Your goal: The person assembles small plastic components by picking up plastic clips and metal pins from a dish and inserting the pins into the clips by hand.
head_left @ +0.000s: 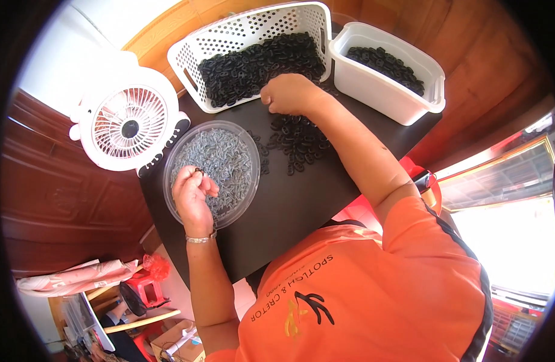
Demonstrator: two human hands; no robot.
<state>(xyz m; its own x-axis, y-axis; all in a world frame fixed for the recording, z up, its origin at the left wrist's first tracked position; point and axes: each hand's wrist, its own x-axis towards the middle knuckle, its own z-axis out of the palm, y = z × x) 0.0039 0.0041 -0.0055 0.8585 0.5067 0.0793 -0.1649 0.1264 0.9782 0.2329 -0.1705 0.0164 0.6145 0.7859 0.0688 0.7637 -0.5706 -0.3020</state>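
My left hand (194, 196) is over a round clear tub (253, 196) of small grey, screw-like pieces (220, 157). Its thumb and finger pinch a small black part (199, 171), while the other fingers curl loosely. Farther right, my right hand (291, 94) is closed at the near rim of a white perforated basket (193, 90). Whatever its fingers may hold is hidden from this view. Many small black oval parts (253, 63) fill the basket. Below that hand a loose heap of similar black parts (298, 142) lies on the dark table (271, 208).
A white bin (383, 90) with more black parts stands right of the basket. A white fan (130, 123) stands at the table's left, close to the tub. Wood panelling (470, 66) rises behind. A red stool (148, 292) and a cardboard box (178, 344) are on the floor at lower left.
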